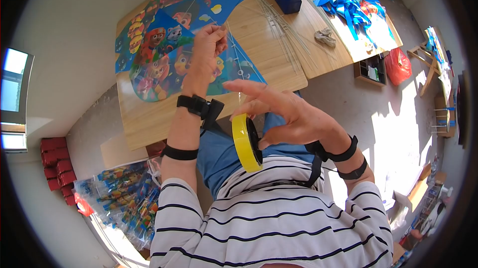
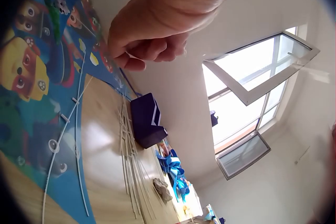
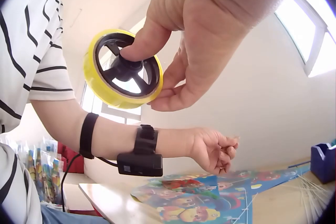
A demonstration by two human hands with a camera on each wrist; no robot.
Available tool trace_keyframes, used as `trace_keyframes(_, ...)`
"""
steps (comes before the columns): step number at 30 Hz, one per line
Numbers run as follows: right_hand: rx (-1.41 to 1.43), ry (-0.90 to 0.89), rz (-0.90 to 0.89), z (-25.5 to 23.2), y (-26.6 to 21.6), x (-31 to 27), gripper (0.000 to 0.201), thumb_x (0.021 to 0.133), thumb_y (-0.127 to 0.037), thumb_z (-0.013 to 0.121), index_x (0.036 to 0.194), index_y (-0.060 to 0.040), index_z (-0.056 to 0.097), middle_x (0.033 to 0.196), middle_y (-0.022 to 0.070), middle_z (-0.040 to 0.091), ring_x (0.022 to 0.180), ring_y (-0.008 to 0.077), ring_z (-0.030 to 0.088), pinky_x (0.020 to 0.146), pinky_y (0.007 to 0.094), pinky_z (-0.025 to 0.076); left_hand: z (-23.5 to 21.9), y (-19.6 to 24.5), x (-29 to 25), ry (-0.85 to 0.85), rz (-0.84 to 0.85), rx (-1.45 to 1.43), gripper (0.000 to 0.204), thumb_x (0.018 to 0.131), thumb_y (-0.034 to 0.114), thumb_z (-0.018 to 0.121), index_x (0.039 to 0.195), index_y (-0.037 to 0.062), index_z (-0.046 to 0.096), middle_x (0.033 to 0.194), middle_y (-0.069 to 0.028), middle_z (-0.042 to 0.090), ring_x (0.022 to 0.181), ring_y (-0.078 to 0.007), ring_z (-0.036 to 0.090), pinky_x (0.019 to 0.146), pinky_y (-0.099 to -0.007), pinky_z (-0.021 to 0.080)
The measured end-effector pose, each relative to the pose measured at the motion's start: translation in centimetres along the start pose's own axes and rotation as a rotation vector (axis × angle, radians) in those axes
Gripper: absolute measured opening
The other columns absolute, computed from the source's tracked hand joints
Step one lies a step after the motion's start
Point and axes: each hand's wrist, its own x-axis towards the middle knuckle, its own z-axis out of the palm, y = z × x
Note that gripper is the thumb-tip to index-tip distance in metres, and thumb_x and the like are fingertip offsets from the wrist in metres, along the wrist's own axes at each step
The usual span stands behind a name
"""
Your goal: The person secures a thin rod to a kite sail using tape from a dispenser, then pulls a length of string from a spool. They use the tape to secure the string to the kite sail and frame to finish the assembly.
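My right hand (image 1: 294, 118) grips the yellow tape roll (image 1: 243, 143) beyond the worktop (image 1: 142, 124)'s near edge; likely light, rigid, best held at hub and rim. My left hand (image 1: 211, 41) is curled; whether it pinches anything, I can't tell.

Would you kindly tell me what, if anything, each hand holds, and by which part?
The right hand holds the tape, thumb at its hub, fingers at its rim; whether the left hand holds anything is unclear.

Striped white shirt (image 1: 279, 218), black straps (image 1: 180, 154)
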Motion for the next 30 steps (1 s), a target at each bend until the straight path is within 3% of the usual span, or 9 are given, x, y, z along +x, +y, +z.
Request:
trace_keyframes(3,-0.045,0.003,0.004,0.2,-0.1,0.0,0.096,0.065,0.01,0.071,0.151,-0.003,0.03,0.13,0.0155,0.062,0.112,0.028,0.065,0.098,0.0389,0.048,0.6,0.0,-0.5,0.116,-0.007,-0.005,0.015,0.09,0.02,0.071,0.083,0.0101,0.062,0.072,0.002,0.063,0.058,-0.0056,0.052,0.059,-0.0239,0.042)
trace_keyframes(9,-0.118,0.013,0.106,0.4,-0.8,0.0,0.098,0.064,0.012,0.071,0.151,-0.0034,0.029,0.123,0.0134,0.064,0.114,0.0282,0.063,0.098,0.038,0.048,0.6,0.8,-0.2,0.144,0.091,0.048,0.014,0.089,0.021,0.072,0.084,0.01,0.064,0.079,0.0019,0.067,0.067,-0.0045,0.054,0.064,-0.0222,0.041)
trace_keyframes(12,0.035,0.049,0.089,0.5,-0.2,-0.5,0.082,0.069,0.013,0.07,0.141,-0.0065,0.038,0.121,0.0118,0.06,0.112,0.0234,0.06,0.098,0.0358,0.046,0.6,0.9,-0.6,0.202,0.091,0.083,0.015,0.089,0.02,0.072,0.084,0.0091,0.064,0.078,0.0014,0.066,0.066,-0.0045,0.053,0.061,-0.0218,0.04)
trace_keyframes(15,0.271,0.05,0.052,0.2,1.9,-1.5,0.07,0.072,0.012,0.069,0.134,-0.0063,0.043,0.124,0.0092,0.057,0.117,0.0198,0.056,0.102,0.0342,0.043,-0.4,0.9,-0.8,0.208,0.059,0.092,0.019,0.091,0.024,0.071,0.084,0.0086,0.064,0.081,-0.0026,0.067,0.07,-0.0111,0.054,0.072,-0.031,0.04)
trace_keyframes(21,0.631,0.106,-0.007,0.3,2.7,-1.9,0.064,0.076,0.009,0.07,0.134,-0.0051,0.044,0.128,0.0098,0.055,0.125,0.0201,0.05,0.105,0.0359,0.042,-1.0,1.0,-0.9,0.22,0.074,0.059,0.019,0.09,0.023,0.072,0.083,0.0076,0.064,0.078,-0.0016,0.065,0.068,-0.011,0.053,0.071,-0.0312,0.039)
trace_keyframes(27,0.801,0.181,-0.064,-0.1,3.7,-2.8,0.065,0.077,0.002,0.072,0.136,0.0,0.046,0.134,0.0123,0.054,0.126,0.0224,0.052,0.108,0.0375,0.042,-1.9,1.8,-1.5,0.3,0.099,-0.063,0.014,0.091,0.02,0.07,0.09,0.0075,0.063,0.078,-0.0022,0.065,0.072,-0.0119,0.055,0.074,-0.0324,0.044)
trace_keyframes(28,0.864,0.309,0.007,0.0,2.9,-3.2,0.066,0.08,0.0,0.069,0.141,0.0024,0.042,0.137,0.0139,0.053,0.124,0.0235,0.054,0.107,0.038,0.043,-2.2,2.1,-1.7,0.318,0.102,-0.089,0.013,0.091,0.019,0.07,0.091,0.0075,0.063,0.079,-0.0026,0.065,0.073,-0.0123,0.056,0.074,-0.0327,0.044)
trace_keyframes(29,0.756,0.344,-0.037,0.2,2.7,-3.4,0.063,0.087,-0.007,0.063,0.144,0.0023,0.039,0.139,0.0187,0.051,0.124,0.0276,0.055,0.107,0.0459,0.044,-2.6,2.3,-2.0,0.336,0.105,-0.114,0.013,0.091,0.018,0.07,0.092,0.0076,0.063,0.08,-0.0029,0.065,0.074,-0.0126,0.056,0.074,-0.033,0.045)
trace_keyframes(30,0.87,0.359,-0.006,0.3,2.4,-3.6,0.062,0.092,-0.025,0.057,0.145,0.0015,0.037,0.141,0.0246,0.046,0.128,0.0357,0.05,0.106,0.0548,0.041,-2.9,2.7,-2.4,0.353,0.108,-0.14,0.012,0.091,0.018,0.069,0.093,0.0077,0.063,0.081,-0.0033,0.065,0.074,-0.0129,0.056,0.075,-0.0333,0.046)
